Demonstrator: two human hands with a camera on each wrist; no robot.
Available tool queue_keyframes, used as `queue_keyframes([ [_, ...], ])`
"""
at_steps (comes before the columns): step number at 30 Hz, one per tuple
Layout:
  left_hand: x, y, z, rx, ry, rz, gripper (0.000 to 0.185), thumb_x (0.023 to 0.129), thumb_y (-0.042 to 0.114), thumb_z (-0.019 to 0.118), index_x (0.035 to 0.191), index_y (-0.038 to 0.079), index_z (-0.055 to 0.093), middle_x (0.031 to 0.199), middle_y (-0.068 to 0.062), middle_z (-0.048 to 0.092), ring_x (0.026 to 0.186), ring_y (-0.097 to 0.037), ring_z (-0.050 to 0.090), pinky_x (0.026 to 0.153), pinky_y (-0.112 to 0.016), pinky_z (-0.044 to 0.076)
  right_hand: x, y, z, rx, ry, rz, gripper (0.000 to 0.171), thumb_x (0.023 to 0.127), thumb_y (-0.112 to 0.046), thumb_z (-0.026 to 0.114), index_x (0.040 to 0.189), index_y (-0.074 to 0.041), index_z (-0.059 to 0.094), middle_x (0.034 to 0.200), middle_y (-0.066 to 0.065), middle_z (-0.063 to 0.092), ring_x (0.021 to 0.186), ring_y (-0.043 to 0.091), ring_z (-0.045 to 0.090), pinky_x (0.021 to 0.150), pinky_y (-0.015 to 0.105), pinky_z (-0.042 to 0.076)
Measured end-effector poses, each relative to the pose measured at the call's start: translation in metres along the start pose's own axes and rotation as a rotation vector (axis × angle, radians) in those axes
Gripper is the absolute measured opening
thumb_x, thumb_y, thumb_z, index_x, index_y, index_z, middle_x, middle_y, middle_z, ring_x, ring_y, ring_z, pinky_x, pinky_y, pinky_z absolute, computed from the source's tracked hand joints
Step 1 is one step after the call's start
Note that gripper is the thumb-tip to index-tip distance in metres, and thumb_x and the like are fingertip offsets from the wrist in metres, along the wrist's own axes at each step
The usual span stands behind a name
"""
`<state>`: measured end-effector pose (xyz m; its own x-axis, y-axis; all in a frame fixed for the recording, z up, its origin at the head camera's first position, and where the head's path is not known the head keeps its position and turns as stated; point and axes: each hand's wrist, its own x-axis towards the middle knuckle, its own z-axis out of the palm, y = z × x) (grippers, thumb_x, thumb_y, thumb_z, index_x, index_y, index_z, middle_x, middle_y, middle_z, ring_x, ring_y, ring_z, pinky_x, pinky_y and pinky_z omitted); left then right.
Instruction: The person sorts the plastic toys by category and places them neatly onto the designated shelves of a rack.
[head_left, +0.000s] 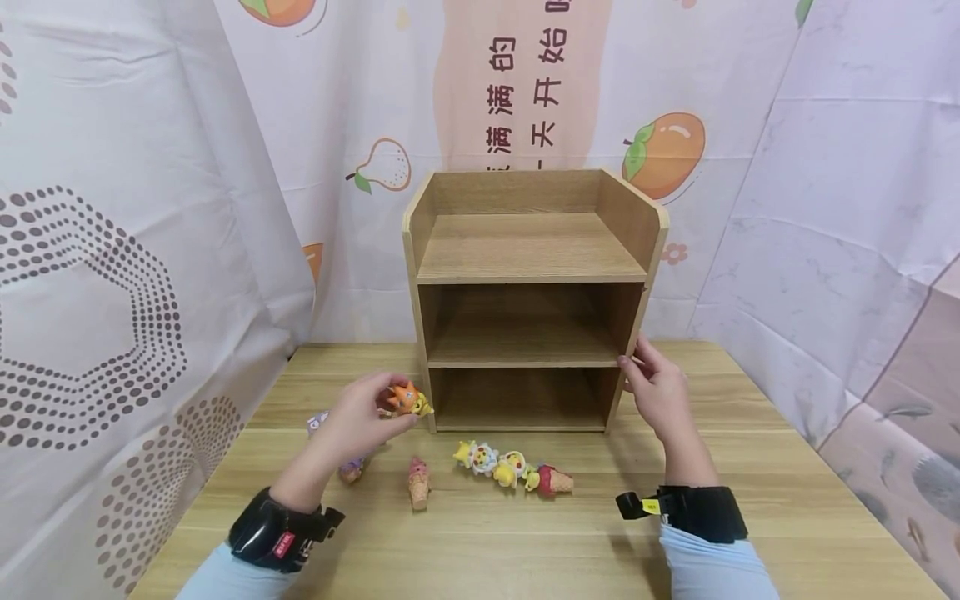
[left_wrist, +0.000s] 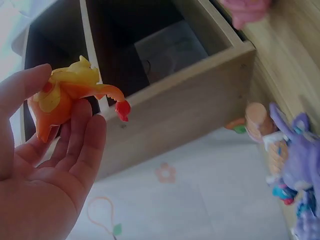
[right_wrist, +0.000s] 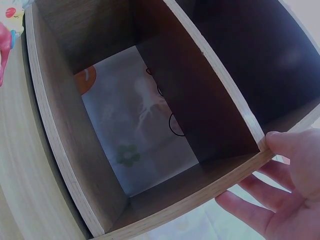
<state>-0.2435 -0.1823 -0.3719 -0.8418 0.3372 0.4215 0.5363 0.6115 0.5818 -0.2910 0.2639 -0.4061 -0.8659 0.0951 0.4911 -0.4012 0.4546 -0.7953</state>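
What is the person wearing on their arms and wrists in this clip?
Both arms are in light blue long sleeves. The left wrist carries a black strap-on camera unit with a small red label; the right wrist carries a similar black unit with a small yellow label. The left hand and right hand are bare.

The left hand [head_left: 365,419] holds a small orange fox figurine [head_left: 407,401] above the wooden desk [head_left: 787,508], just left of the light wooden three-tier shelf unit [head_left: 529,250]. The right hand [head_left: 654,390] touches that unit's right side wall. Between the two hands and nearer the person, a pink ice-cream-cone toy [head_left: 417,482] and a row of small yellow and white animal figurines [head_left: 512,469] lie on the desk. Under the left hand lies a purple figurine [head_left: 350,471].
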Motion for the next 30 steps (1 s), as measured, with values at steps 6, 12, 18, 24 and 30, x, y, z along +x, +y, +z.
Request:
queue_keyframes([
  [6,0.011,0.011,0.011,0.015,-0.001,0.057,0.043,0.078,0.012,0.089,0.116,0.005,0.068,0.100,0.002,0.066,0.086,-0.013,0.065,0.075,-0.032,0.058,0.000,-0.001,-0.001,-0.002,-0.003,-0.001,0.052,0.105,-0.018,0.058,0.155,-0.010,0.043,0.143,0.026,0.053,0.123,0.042,0.058,0.073,0.034,0.059],
  [12,0.022,0.018,0.023,0.070,-0.020,0.135,0.040,0.078,0.012,0.090,0.111,0.008,0.069,0.098,0.004,0.063,0.087,-0.010,0.063,0.075,-0.029,0.057,0.000,0.001,-0.001,-0.010,0.007,-0.006,0.052,0.105,-0.017,0.059,0.154,-0.008,0.045,0.142,0.027,0.054,0.121,0.042,0.060,0.068,0.020,0.057],
  [18,0.030,0.024,0.033,0.107,-0.059,0.173,0.037,0.078,0.011,0.088,0.108,0.007,0.068,0.099,0.002,0.063,0.088,-0.013,0.062,0.076,-0.034,0.057,0.000,0.001,-0.001,-0.013,0.002,-0.007,0.051,0.105,-0.016,0.058,0.154,-0.007,0.044,0.142,0.027,0.054,0.121,0.042,0.060,0.068,0.017,0.056],
  [24,0.040,0.024,0.045,0.189,-0.122,0.175,0.036,0.078,0.011,0.085,0.109,0.007,0.066,0.100,0.001,0.062,0.088,-0.013,0.060,0.076,-0.029,0.054,0.000,0.001,-0.001,-0.009,-0.004,-0.001,0.052,0.105,-0.017,0.058,0.154,-0.008,0.043,0.143,0.027,0.053,0.122,0.042,0.059,0.068,0.018,0.056],
  [30,0.047,0.020,0.060,0.230,-0.204,0.160,0.035,0.080,0.010,0.081,0.112,0.007,0.066,0.099,0.002,0.060,0.084,-0.012,0.057,0.074,-0.029,0.053,-0.001,0.000,-0.001,-0.005,-0.007,0.000,0.052,0.105,-0.017,0.057,0.155,-0.008,0.042,0.143,0.028,0.053,0.122,0.042,0.059,0.069,0.018,0.056],
])
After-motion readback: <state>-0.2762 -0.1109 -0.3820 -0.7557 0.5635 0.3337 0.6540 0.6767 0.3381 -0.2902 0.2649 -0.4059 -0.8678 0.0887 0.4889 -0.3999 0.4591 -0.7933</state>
